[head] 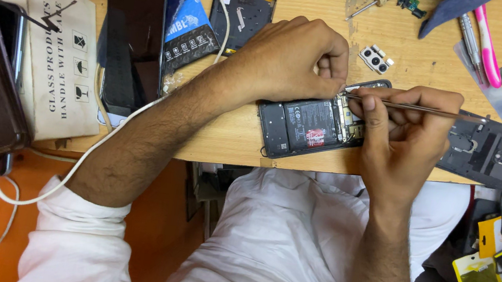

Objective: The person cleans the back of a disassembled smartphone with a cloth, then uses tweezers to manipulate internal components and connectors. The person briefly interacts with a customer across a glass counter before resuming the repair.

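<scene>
An opened phone (305, 126) lies back-up on the wooden table (425, 67), its black battery and circuit board exposed. My left hand (292, 58) rests curled on the phone's upper edge, pinching down at the board. My right hand (406, 133) grips thin metal tweezers (425, 110), whose tip points left onto the board near my left fingertips. A detached black back cover (501, 156) sits just right of my right hand.
A dark phone (135, 33) and a printed cardboard sleeve (64, 49) lie at the left. A small camera module (376, 59), a pink-handled tool (490, 47), a screwdriver (368, 5) and another opened device (248, 0) lie at the back. A white cable (108, 134) crosses my left forearm.
</scene>
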